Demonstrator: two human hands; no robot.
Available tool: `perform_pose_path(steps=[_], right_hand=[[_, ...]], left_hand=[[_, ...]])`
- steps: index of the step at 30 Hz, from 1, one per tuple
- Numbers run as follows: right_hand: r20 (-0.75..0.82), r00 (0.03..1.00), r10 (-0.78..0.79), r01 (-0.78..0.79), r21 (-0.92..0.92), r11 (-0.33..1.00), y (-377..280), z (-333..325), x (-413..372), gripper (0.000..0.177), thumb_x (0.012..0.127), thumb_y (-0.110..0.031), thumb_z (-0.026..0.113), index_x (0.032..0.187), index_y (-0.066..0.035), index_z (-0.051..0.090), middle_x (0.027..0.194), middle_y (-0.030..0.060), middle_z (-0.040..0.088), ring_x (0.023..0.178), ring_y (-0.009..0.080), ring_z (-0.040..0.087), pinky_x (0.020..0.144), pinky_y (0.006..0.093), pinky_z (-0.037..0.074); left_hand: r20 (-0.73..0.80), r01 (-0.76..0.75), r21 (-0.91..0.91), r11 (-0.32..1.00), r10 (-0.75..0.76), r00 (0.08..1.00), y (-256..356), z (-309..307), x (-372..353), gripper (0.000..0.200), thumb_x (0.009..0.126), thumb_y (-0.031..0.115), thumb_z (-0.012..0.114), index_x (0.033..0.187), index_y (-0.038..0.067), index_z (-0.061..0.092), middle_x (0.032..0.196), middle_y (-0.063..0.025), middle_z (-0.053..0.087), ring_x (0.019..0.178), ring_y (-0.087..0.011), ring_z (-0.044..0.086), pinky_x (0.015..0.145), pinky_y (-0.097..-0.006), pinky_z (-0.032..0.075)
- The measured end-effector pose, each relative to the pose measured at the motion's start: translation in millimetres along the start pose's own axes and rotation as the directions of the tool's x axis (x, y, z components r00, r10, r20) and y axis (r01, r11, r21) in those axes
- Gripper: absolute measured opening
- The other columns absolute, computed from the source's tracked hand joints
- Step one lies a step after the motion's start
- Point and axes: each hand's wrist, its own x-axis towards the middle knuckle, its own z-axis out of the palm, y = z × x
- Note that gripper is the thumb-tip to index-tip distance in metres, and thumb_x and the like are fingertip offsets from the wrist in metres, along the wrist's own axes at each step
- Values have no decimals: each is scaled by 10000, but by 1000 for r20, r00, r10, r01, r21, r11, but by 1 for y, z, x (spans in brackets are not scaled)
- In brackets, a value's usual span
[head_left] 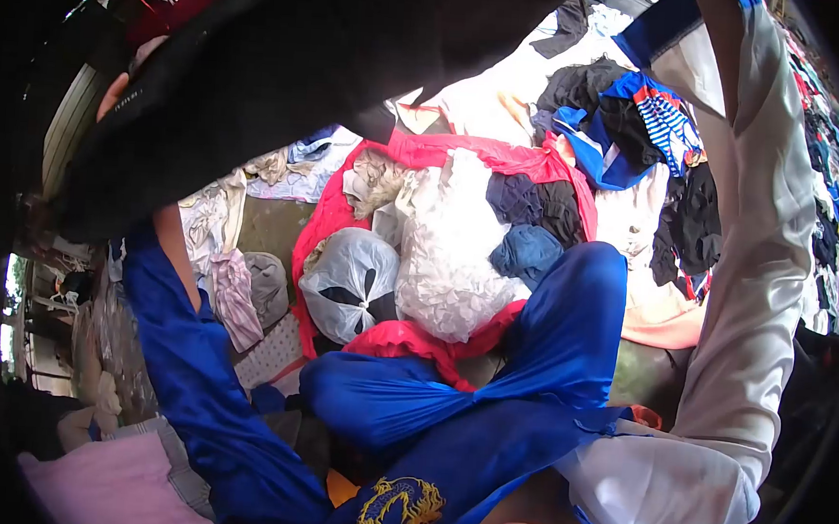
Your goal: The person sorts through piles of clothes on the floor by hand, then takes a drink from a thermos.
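Observation:
A large black cloth (287,71) is raised across the upper left. Fingertips of my left hand (113,97) are closed on its left edge; the rest of that hand and the wrist are hidden behind it. My right arm, in a white satin sleeve (763,216), reaches up past the top edge, with its hand out of frame. Beneath the cloth lies a ring of red-pink fabric (484,151) around a white crumpled heap (454,254), a tied translucent bag (349,287) and a dark blue bundle (526,253).
My blue-clad knees (570,319) border the red-pink ring. A pile of black, blue and striped clothes (630,112) lies at upper right. Pale and pink garments (235,294) are at left, with a pink cloth (118,484) at lower left. More clothing lines the far right.

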Motion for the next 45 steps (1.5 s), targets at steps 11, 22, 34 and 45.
perform_pose_path(steps=[11, 22, 34, 45], right_hand=[[719, 628, 298, 137, -480, 867, 225, -61, -365, 256, 682, -39, 745, 917, -105, 669, 956, 92, 692, 1009, 327, 645, 863, 433, 505], [679, 280, 678, 142, -728, 671, 272, -86, -634, 217, 786, -176, 635, 988, -131, 699, 1102, 63, 674, 1162, 276, 583, 942, 404, 504], [659, 480, 579, 196, -724, 661, 275, -86, -670, 274, 808, -201, 647, 1061, -124, 719, 1223, 79, 654, 1254, 278, 534, 1005, 381, 481], [527, 313, 790, -148, -795, 588, 271, -71, -591, 278, 888, -173, 654, 1138, -58, 693, 1175, 133, 678, 1110, 316, 647, 944, 397, 523]], left_hand=[[659, -56, -254, 966, 215, 721, 203, 137, -309, 109, 741, 38, 632, 839, 84, 617, 915, -74, 688, 1015, -253, 653, 1078, -456, 391], [985, -82, 118, 990, -106, 139, 282, 191, -561, 152, 836, 175, 617, 943, 124, 712, 1049, -78, 647, 1133, -248, 568, 939, -427, 422], [987, -269, -22, 963, 63, 146, 305, 215, -572, 508, 1018, 276, 391, 1525, 239, 390, 1634, -138, 244, 1518, -304, 198, 1203, -613, 103], [995, 246, -98, 964, 90, 44, 291, 222, -536, 373, 926, 244, 590, 1258, 77, 561, 1275, -153, 591, 1260, -322, 548, 1094, -470, 390]])
